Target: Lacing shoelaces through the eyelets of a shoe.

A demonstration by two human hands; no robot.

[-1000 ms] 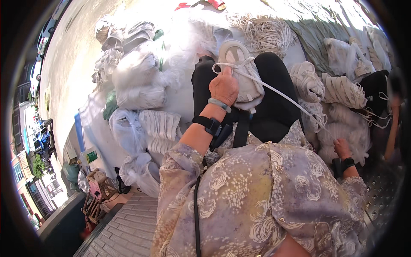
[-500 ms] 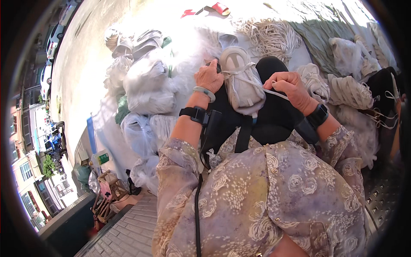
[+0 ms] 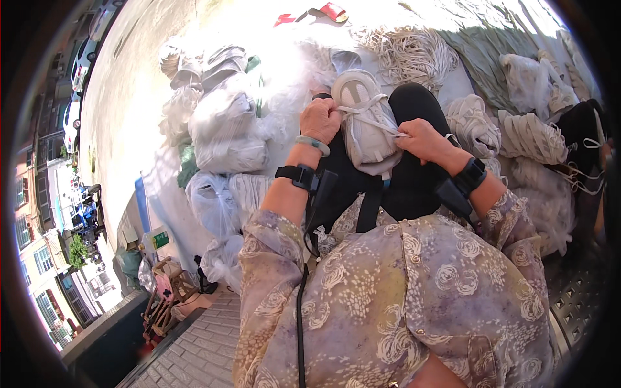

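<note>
Head view: saw shoe (image 3: 372, 143) toward one o'clock on lap (image 3: 414, 184), left hand (image 3: 319, 121) at its nine, right hand (image 3: 425, 140) at its three, fingers gripping lace (image 3: 400, 134). Judged light, soft-sided, limp-laced; best held by sides.

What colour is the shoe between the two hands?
The shoe looks off-white; it shows best in the head view.

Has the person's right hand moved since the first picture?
Yes, leftward and forward. The right hand was to the right of the pale bundle; now it is left of that bundle, beside the white shoe, pinching a lace.
</note>
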